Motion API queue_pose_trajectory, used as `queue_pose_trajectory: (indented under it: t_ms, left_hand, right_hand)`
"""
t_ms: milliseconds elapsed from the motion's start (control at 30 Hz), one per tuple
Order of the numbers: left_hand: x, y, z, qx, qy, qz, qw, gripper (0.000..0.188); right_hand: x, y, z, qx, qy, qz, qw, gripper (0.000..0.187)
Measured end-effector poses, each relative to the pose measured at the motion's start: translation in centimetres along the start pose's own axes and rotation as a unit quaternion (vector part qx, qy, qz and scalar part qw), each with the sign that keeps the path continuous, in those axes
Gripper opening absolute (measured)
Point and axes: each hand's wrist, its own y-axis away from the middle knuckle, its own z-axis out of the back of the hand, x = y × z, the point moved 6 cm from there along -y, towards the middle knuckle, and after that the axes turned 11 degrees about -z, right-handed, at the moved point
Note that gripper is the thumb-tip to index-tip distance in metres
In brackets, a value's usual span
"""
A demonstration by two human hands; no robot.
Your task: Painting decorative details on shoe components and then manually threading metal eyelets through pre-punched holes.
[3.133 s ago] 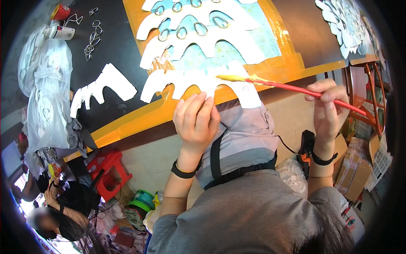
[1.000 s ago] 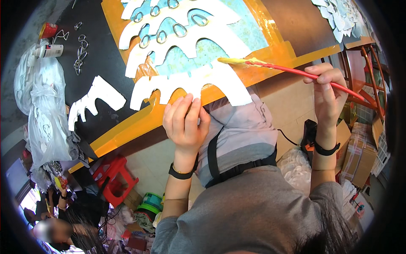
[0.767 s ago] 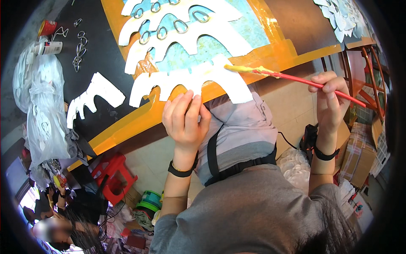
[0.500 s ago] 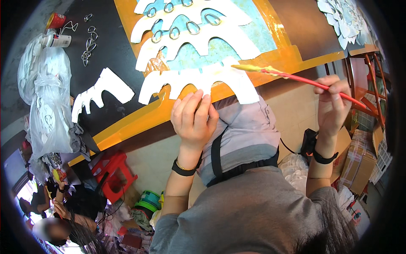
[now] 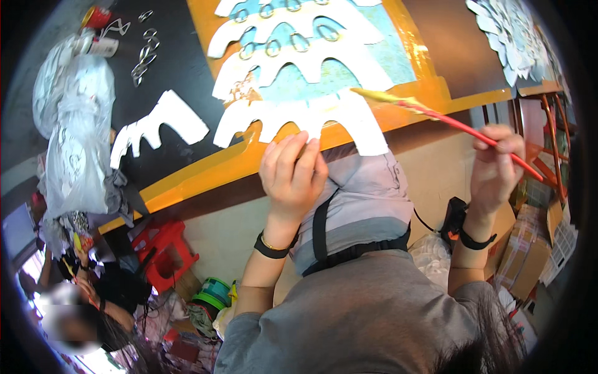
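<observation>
A white scalloped piece (image 5: 364, 128) with several downward prongs lies at the table's near edge. My left hand (image 5: 293, 171) is closed on one of its middle prongs, fingertips on top and the thumb hidden. In my right hand (image 5: 495, 168) is a thin red stick (image 5: 461, 126), pinched between thumb and fingers. Its far end is coated in sticky yellow matter, and the tip meets the upper edge of the piece near its right end. Beyond lie more white scalloped pieces (image 5: 367, 68), with oval metal rings (image 5: 336, 35) along them.
Another white piece (image 5: 180, 118) lies left on the dark table (image 5: 168, 56), near loose metal rings (image 5: 144, 60) and a plastic bag (image 5: 81, 149). White cut pieces (image 5: 498, 37) are heaped far right. A red stool (image 5: 168, 255) stands below; another person's hand (image 5: 84, 287) shows lower left.
The whole view has shifted slightly, so the table things appear a little farther right. The stick's tip remains by the piece's upper edge, and my left hand keeps its place on the prong.
</observation>
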Motion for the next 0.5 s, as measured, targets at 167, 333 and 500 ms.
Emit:
queue_pose_trajectory:
  t_ms: [167, 333, 500]
  left_hand:
    - [0.8, -1.0, 3.1, -0.042, 0.143, 0.094, 0.984, 0.024]
    - [2.7, -0.9, 4.5, 0.007, 0.044, 0.083, 0.996, 0.024]
    - [3.2, -0.7, 3.3, 0.052, 0.025, 0.069, 0.996, 0.026]
  right_hand:
    - [1.4, -1.2, -1.4, 0.048, -0.044, 0.036, 0.997, 0.006]
    - [0.5, -2.0, -7.8, 0.126, 0.128, 0.093, 0.979, 0.003]
    - [-0.2, -2.9, -9.8, 0.157, 0.137, 0.076, 0.975, 0.005]
